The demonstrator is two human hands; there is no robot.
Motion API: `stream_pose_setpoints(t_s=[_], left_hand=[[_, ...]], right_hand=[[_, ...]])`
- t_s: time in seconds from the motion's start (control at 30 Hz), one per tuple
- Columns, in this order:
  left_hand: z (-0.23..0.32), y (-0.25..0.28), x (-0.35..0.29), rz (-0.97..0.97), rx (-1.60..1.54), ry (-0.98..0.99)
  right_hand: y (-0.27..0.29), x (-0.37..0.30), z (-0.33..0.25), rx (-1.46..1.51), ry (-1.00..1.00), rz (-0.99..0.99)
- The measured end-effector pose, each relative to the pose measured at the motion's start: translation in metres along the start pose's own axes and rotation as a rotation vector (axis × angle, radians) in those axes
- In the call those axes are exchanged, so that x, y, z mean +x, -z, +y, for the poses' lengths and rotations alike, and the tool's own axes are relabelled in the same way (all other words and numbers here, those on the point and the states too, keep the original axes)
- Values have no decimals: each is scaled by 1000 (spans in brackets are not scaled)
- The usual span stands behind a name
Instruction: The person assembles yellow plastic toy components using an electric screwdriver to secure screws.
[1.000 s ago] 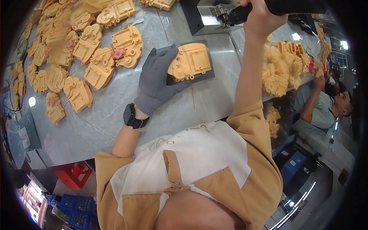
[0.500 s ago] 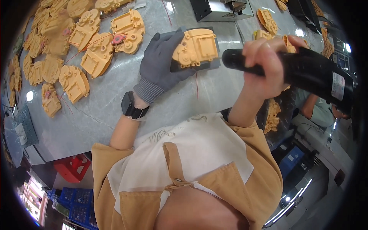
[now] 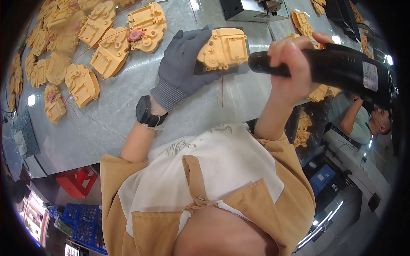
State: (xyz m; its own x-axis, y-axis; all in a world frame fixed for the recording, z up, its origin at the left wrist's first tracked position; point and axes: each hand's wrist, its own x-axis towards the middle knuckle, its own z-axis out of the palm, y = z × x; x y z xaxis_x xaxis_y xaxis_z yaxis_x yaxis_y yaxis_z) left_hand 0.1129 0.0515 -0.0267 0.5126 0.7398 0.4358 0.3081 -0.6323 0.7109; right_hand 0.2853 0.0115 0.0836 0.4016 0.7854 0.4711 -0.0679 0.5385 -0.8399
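Observation:
My left hand [image 3: 181, 64], in a grey knit glove, grips the left side of a pale orange plastic housing [image 3: 225, 50] with its fingers and thumb. Moulded frames and round bosses show on the housing's upper face. It rests on a dark block [image 3: 241, 68] on the table. My bare right hand [image 3: 294, 64] is wrapped round a black hand-held power tool [image 3: 341, 70]; its exact kind is unclear. The tool's blunt round nose points left, close to the housing's right edge. Whether they touch, I cannot tell. A thin red wire [image 3: 222, 91] sticks out below the block.
Several similar housings [image 3: 110, 55] lie at the left, some with a pink round part [image 3: 136, 34]. More housings [image 3: 302, 23] are at the right. A metal-cased device [image 3: 254, 10] stands at the back. Another person [image 3: 356, 117] sits at far right; a red stool [image 3: 77, 181] is below the table.
The whole view has shifted slightly. The housing appears a little nearer the tool's nose. Both hands keep their grip. More of the other person shows at the right.

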Motion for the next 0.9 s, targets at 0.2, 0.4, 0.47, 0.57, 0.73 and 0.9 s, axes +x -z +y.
stream_pose_setpoints(t_s=[0.2, 0.4, 0.47, 0.57, 0.73, 0.9], left_hand=[[1, -3, 4, -14, -22, 2], [-3, 0, 0, -2, 7, 22], [-2, -2, 4, -11, 3, 9], [1, -3, 8, 8, 2, -13], [1, 0, 3, 9, -22, 41], [10, 0, 6, -27, 4, 53]], right_hand=[[-3, -3, -4, -22, 36, 25], [-3, -4, 9, -114, 20, -83], [-3, -1, 5, -119, 0, -42], [-5, -2, 0, -125, -11, -3], [8, 4, 4, -223, 51, -278], [57, 80, -8, 176, 69, 83]])
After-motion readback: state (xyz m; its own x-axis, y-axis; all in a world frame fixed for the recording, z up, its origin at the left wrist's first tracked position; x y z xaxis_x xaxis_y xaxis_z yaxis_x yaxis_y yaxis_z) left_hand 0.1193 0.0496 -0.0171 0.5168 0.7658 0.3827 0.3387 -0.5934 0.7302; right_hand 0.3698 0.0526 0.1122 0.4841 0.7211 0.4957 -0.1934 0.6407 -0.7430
